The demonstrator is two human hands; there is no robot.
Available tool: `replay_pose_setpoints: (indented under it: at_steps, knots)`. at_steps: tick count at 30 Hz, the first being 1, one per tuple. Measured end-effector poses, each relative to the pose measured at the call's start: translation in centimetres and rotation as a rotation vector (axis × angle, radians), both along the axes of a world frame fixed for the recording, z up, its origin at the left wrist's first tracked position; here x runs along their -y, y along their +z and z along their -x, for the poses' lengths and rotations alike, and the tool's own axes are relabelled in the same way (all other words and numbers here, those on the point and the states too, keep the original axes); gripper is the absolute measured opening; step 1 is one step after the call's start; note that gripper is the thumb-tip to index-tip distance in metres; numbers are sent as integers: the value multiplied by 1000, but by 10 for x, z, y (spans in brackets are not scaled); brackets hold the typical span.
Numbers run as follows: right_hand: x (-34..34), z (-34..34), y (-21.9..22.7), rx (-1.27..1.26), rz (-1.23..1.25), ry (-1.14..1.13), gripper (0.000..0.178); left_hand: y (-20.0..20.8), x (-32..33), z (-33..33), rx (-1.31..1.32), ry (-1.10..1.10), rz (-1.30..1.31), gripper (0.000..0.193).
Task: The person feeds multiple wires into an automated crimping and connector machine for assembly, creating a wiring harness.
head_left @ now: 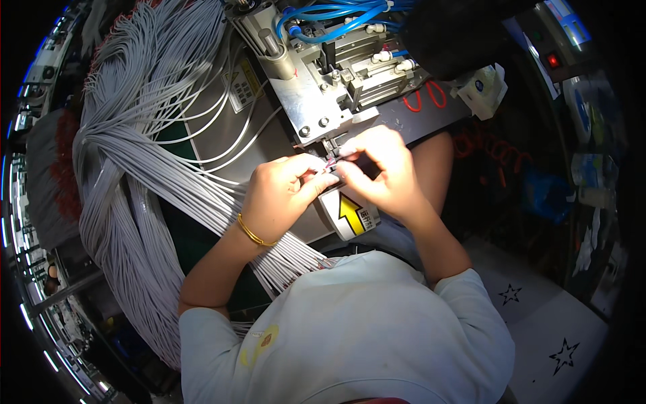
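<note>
My left hand (279,192), with a yellow bangle at the wrist, pinches thin coloured wires (330,163) between thumb and forefinger. My right hand (383,172) meets it from the other side, its thumb and fingertips closed on the same wires. Just beyond the fingertips is the front of a metal machine (303,108) with pneumatic cylinders. The fingers hide most of the wires, and whether they run into a grey cable cannot be made out. Below my hands is a white block (346,219) with a yellow arrow.
A large bundle of grey cables (155,155) drapes over the left side, with several strands reaching toward the machine. Blue air tubes (330,17) cross the machine's top. Red coiled tubing (494,148) hangs at the right. A small white box (483,91) sits beside the machine.
</note>
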State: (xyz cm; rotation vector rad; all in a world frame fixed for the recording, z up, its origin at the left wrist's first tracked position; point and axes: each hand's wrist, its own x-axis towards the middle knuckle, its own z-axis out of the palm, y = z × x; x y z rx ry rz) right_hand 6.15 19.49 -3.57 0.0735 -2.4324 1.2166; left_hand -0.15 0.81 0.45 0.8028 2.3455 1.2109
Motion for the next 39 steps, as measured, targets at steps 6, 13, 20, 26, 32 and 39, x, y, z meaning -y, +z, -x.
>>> replay_pose_setpoints:
  at_steps: [6,13,20,26,32,39]
  knots:
    - [6,1,4,-71,154,206,12,-2,5,4,298,-11,-152,13]
    - [10,-2,5,19,320,227,10,1,8,8,543,-21,-148,11]
    - [11,-6,14,408,849,194,7,3,6,6,317,-74,-93,12]
    - [4,-3,18,1,-58,271,10,-3,7,0,346,29,-120,10]
    - [5,0,7,-119,-24,177,7,6,4,-3,362,45,-138,10]
    - [10,-8,-11,101,360,13,9,13,6,5,-93,-80,154,13]
